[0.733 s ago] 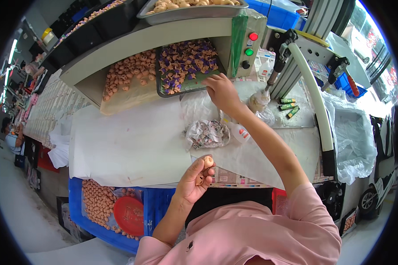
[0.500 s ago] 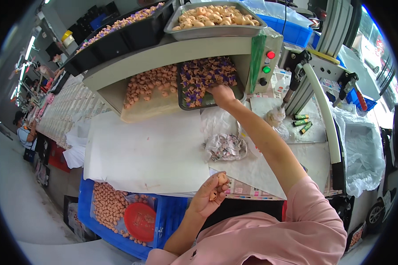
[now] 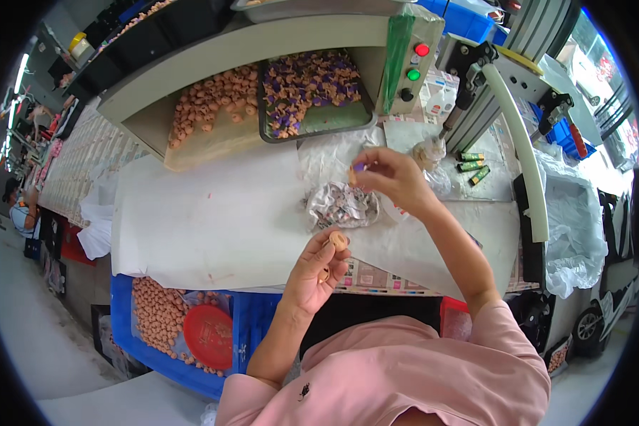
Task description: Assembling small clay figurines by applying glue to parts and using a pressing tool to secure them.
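My left hand (image 3: pixel 307 282), near the table's front edge, holds a small hollow peach-coloured ball-shaped part (image 3: pixel 339 241) between thumb and fingers, its opening showing. Another peach piece (image 3: pixel 324 275) rests lower in the same hand. Above and to the right, my right hand (image 3: pixel 399 183) pinches a small purple and peach piece (image 3: pixel 357 169), partly hidden by the fingers. Similar purple and peach pieces (image 3: pixel 309 82) lie heaped in the dark tray (image 3: pixel 319 133) under the shelf. Beside the tray, many round peach parts (image 3: pixel 216 99) lie on a tan sheet.
A white sheet (image 3: pixel 199 220) covers the worktop, with a crumpled bag of scraps (image 3: pixel 343 206) on it. A blue bin (image 3: pixel 245 319) of peach parts and a red bowl (image 3: pixel 209 336) stands below. At right rise a metal frame with a pale bar (image 3: pixel 515 142) and green tubes (image 3: pixel 471 166).
My right hand has come back from the tray toward my left hand, carrying a purple and peach piece. The whole view has shifted, and the left hand still holds its parts.
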Motion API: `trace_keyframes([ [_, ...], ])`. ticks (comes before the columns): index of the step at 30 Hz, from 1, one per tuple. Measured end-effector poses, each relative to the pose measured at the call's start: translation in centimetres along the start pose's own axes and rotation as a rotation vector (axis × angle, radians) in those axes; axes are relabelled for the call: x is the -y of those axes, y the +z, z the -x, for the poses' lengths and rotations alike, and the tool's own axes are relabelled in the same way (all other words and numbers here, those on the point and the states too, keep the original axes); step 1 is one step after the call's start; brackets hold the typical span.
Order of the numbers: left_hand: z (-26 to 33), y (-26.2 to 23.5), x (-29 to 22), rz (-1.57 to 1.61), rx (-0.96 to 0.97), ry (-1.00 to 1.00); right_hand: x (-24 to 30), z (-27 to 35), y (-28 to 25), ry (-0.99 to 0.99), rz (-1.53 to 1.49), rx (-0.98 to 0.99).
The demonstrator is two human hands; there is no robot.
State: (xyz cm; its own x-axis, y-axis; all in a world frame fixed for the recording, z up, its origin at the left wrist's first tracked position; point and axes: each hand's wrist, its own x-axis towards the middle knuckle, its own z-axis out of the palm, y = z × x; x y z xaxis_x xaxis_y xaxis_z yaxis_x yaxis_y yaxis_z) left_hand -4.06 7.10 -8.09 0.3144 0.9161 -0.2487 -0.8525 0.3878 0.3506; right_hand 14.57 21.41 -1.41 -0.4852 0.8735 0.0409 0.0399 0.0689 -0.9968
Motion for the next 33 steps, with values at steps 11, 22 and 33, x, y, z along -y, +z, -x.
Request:
trace_keyframes([
  [11, -4.9, 2.6, 6.7, -0.233, 0.009, -0.082, -4.3, 11.2, -4.4, -0.158, 0.064, -0.002],
  [22, -6.6, 3.4, 9.4, -0.345, -0.021, -0.050, -4.8, 13.1, -7.4, -0.141, 0.011, -0.056],
  [33, -5.9, 5.3, 9.1, -0.475, -0.011, -0.028, -5.0, 14.1, -7.4, 0.011, -0.261, -0.059],
])
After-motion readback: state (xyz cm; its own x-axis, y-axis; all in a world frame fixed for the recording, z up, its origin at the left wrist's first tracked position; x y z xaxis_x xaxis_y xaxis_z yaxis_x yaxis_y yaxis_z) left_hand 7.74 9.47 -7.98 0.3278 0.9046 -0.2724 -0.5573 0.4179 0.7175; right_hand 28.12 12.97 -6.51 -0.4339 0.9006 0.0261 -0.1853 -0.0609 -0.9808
